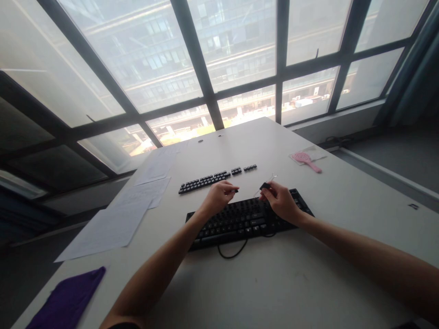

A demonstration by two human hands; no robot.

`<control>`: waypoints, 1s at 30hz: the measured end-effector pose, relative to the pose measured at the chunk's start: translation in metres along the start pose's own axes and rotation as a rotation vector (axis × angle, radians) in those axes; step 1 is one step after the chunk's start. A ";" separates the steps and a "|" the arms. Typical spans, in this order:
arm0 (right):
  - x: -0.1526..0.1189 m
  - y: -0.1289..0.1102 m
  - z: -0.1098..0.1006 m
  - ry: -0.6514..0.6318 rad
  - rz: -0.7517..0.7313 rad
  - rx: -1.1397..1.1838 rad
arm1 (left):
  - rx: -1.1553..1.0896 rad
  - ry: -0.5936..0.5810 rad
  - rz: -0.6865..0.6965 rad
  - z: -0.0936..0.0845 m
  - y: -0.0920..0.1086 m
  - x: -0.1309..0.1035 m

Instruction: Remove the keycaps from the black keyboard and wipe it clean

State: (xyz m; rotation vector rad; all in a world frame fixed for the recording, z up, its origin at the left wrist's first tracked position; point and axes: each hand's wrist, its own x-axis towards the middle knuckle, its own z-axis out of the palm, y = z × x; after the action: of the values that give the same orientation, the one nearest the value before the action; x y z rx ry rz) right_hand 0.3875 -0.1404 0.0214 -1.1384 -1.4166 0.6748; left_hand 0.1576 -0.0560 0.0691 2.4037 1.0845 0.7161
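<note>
My left hand [219, 197] pinches a small black keycap [236, 191] between thumb and fingertips, above the upper part of the keyboard. In my right hand [280, 202] is a keycap puller [265, 186] with a black grip and thin wire loops sticking out of it. Both hands hover over the black keyboard [236, 221], whose lower rows still carry keys; its upper rows are partly hidden by my hands. Behind it, rows of loose black keycaps [206, 181] lie on the white table [260, 278].
A pink brush-like object [305, 160] lies on clear plastic at the right. White paper sheets [106, 228] and a purple cloth [68, 301] lie along the left side. The keyboard's cable [233, 257] loops out in front. Large windows [236, 41] stand beyond the table.
</note>
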 end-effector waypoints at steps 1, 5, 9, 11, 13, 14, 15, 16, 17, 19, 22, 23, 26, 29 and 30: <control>0.000 0.000 0.000 -0.005 -0.001 -0.002 | 0.035 0.039 -0.011 0.000 -0.012 0.010; 0.000 -0.001 0.000 -0.004 0.004 -0.010 | 0.158 0.020 -0.021 0.009 -0.050 0.042; 0.000 -0.002 -0.001 -0.010 0.004 -0.027 | 0.234 0.008 0.021 0.016 -0.069 0.054; 0.000 -0.003 -0.001 -0.020 0.000 -0.036 | 0.270 0.017 0.041 0.016 -0.073 0.056; 0.000 -0.003 -0.002 -0.029 0.001 -0.040 | 0.294 0.029 0.056 0.016 -0.077 0.057; 0.000 -0.003 -0.002 -0.032 0.004 -0.039 | 0.304 0.038 0.059 0.016 -0.079 0.058; 0.000 -0.002 -0.002 -0.034 0.009 -0.037 | 0.313 0.050 0.057 0.016 -0.081 0.059; 0.001 -0.002 -0.002 -0.036 0.014 -0.035 | 0.322 0.063 0.051 0.016 -0.083 0.061; 0.001 -0.002 -0.002 -0.035 0.020 -0.032 | 0.331 0.076 0.044 0.016 -0.086 0.063; 0.001 -0.001 -0.002 -0.035 0.025 -0.024 | 0.347 0.101 0.029 0.017 -0.089 0.066; 0.001 -0.002 -0.002 -0.036 0.020 -0.023 | 0.367 0.122 0.012 0.017 -0.091 0.071; 0.001 -0.002 -0.002 -0.037 0.018 -0.026 | 0.372 0.127 0.006 0.016 -0.091 0.072; 0.001 -0.004 -0.002 -0.037 0.016 -0.037 | 0.385 0.136 -0.013 0.014 -0.092 0.074; 0.001 -0.005 -0.002 -0.035 0.018 -0.038 | 0.393 0.143 -0.029 0.012 -0.094 0.074; 0.001 -0.005 -0.003 -0.035 0.018 -0.036 | 0.394 0.144 -0.033 0.013 -0.095 0.074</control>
State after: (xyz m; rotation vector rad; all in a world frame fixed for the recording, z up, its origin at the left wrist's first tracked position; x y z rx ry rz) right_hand 0.3888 -0.1419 0.0266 -1.1737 -1.4544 0.6874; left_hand 0.1538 0.0578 0.0284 2.6827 1.4355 0.7294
